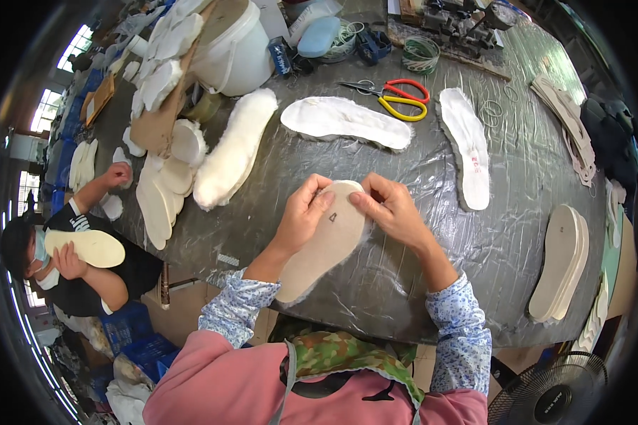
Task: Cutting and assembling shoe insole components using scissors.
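A beige insole (319,244) with a fluffy white edge is held between my two hands, its rounded end up and the other end toward my body. My left hand (306,216) pinches the upper left edge, thumb on the flat face. On the upper right edge my right hand (392,210) grips in the same way. Beyond my hands lies a white insole (347,122) with a furry rim. A fluffy fleece insole (237,149) rests to its left, and another white insole (466,149) lies to the right.
Scissors (397,98) with red and yellow handles lie at the back, near a white bucket (235,57). Stacked insoles (560,262) sit at the right, more (164,198) at the left. A fan (549,397) stands lower right. At left, a co-worker (85,262) holds a cream insole.
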